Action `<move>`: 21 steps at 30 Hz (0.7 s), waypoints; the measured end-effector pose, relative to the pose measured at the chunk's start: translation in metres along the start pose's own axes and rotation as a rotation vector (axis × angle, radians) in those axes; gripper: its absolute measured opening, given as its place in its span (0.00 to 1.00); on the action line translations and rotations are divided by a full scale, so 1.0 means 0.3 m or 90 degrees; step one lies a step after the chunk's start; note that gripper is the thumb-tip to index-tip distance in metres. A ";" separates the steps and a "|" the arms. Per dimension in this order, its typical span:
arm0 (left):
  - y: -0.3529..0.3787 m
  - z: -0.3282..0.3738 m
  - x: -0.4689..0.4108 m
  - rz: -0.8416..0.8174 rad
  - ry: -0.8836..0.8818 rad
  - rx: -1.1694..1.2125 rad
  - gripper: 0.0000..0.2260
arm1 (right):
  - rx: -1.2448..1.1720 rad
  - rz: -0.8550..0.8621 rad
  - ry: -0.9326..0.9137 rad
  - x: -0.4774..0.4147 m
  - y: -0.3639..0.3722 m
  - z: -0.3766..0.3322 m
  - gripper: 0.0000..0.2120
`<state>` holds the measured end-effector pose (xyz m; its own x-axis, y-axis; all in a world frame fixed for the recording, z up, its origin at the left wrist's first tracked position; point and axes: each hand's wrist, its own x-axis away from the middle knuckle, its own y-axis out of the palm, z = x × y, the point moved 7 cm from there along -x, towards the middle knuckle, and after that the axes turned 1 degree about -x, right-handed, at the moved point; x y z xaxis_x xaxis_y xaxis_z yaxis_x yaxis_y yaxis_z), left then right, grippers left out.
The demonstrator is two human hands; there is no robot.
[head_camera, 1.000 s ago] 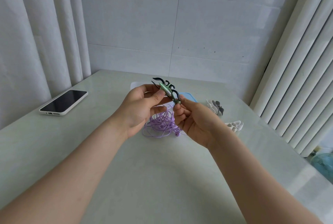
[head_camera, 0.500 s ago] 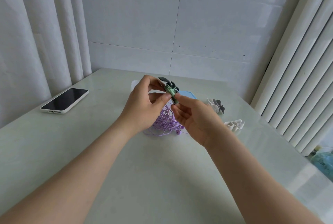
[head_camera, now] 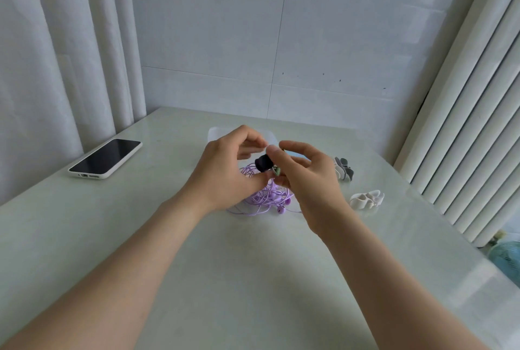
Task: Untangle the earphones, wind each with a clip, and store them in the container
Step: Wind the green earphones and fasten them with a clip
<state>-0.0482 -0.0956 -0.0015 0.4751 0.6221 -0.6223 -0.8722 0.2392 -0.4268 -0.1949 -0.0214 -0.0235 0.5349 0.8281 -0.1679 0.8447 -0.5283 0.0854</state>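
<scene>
Over the middle of the pale table (head_camera: 253, 279) both hands are raised close together, with the dark clip (head_camera: 263, 164) between them, lifted just above the heap of purple earphones (head_camera: 266, 198) that lies tangled on the tabletop. The right hand (head_camera: 308, 180) pinches the clip, thumb on top and curled fingers beneath, where a bit of green shows against the fingertips. The left hand (head_camera: 226, 171) curls in from the other side, forefinger and thumb bent toward the clip's end – whether they actually grip it or only hover at it I cannot tell from here. Behind the hands sits the translucent container (head_camera: 214, 133), mostly hidden by them. Off to the right lie more clips: a grey and white bunch (head_camera: 343, 169) and, nearer the table's edge, a white clip (head_camera: 365, 199), well apart from the earphones. A phone (head_camera: 105, 158) lies screen-up at the left – near the curtain (head_camera: 56, 68).
</scene>
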 end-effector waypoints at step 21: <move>-0.072 -0.327 -0.016 0.158 -0.148 -0.187 0.08 | 0.176 0.012 -0.148 -0.121 0.123 -0.043 0.16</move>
<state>-0.0200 -0.1770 -0.0537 0.1872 0.7925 -0.5804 -0.8704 -0.1401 -0.4721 -0.1829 -0.0685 -0.0016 0.5054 0.7693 -0.3909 0.7806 -0.6006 -0.1728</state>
